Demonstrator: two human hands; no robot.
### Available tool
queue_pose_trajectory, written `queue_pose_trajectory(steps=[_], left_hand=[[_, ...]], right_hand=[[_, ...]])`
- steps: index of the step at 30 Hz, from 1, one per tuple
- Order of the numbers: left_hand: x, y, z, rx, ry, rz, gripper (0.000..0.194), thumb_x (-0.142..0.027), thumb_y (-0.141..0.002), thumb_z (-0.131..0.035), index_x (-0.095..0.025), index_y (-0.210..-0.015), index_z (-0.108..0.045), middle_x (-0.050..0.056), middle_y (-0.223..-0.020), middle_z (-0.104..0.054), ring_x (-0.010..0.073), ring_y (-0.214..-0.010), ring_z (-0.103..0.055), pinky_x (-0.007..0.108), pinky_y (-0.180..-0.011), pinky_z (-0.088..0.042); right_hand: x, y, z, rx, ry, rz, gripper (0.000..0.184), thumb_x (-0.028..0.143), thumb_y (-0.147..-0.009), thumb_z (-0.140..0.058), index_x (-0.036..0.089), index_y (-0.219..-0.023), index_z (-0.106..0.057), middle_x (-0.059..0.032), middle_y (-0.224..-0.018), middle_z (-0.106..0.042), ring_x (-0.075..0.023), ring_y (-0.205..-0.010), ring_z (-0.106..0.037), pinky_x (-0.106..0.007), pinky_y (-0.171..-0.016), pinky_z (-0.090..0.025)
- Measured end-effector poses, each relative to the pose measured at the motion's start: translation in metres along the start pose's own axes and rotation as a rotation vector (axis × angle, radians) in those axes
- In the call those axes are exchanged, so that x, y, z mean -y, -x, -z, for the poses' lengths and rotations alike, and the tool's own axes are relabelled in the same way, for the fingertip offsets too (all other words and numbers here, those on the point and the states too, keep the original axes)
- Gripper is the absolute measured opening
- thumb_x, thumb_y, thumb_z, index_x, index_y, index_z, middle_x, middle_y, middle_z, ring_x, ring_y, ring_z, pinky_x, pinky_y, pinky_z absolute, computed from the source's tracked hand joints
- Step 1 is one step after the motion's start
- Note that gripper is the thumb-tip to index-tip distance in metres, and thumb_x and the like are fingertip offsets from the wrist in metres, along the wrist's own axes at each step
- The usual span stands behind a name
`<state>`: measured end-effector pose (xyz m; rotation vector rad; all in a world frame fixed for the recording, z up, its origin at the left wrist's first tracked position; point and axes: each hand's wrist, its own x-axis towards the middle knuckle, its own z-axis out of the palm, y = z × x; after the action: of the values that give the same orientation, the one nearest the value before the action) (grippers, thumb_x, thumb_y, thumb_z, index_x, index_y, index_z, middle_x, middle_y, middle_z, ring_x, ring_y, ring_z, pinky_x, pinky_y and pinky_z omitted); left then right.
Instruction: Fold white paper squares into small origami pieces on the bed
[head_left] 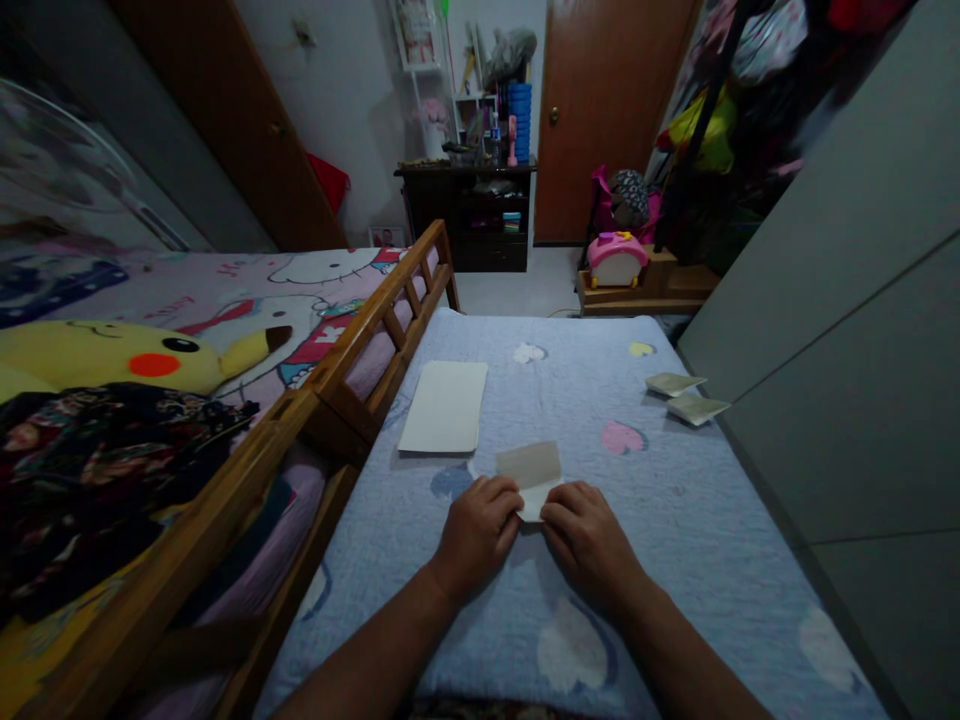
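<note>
Two folded papers [676,384] are lying at two o'clock, one flat sheet [442,406] at eleven, and left hand [477,535] and right hand [589,545] are clamping a partly folded sheet [529,478].

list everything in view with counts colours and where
folded paper: 1, white and beige, between the hands
white sheet: 1, white, on bedspread left of hands
paper pieces: 2, beige and white, bedspread's right side
bedspread: 1, pale blue, under the hands
bed rail: 1, brown wood, left of bedspread
Pikachu plush: 1, yellow, on the left bed
dresser: 1, dark brown, far wall
doors: 2, brown, ahead and left
left hand: 1, on folded paper
right hand: 1, on folded paper
</note>
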<state>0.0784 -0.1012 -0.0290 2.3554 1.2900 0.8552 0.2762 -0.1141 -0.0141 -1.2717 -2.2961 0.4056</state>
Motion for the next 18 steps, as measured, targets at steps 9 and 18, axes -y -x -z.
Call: queue_pose_trajectory(steps=[9,18], left_hand=[[0.003,-0.002,0.005,-0.005,0.119,0.160,0.008,-0.016,-0.087,-0.062,-0.020,-0.091,-0.068,0.006,-0.099,-0.061,0.0211,-0.097,-0.058,0.036,-0.086,-0.049],[0.002,-0.006,0.004,-0.018,0.106,0.228,0.010,-0.015,-0.089,-0.059,-0.019,-0.086,-0.067,0.005,-0.093,-0.059,0.0210,-0.093,-0.056,0.035,-0.084,-0.047]], right_hand=[[-0.007,0.000,-0.004,-0.070,-0.133,-0.048,0.022,0.021,-0.097,-0.050,0.020,-0.080,-0.064,-0.0050,-0.087,-0.063,-0.0189,-0.085,-0.054,-0.033,-0.080,-0.043],[-0.007,-0.001,-0.016,-0.137,-0.164,-0.192,0.012,0.016,-0.089,-0.053,0.019,-0.098,-0.059,-0.0048,-0.085,-0.061,-0.0198,-0.081,-0.054,-0.032,-0.074,-0.044]])
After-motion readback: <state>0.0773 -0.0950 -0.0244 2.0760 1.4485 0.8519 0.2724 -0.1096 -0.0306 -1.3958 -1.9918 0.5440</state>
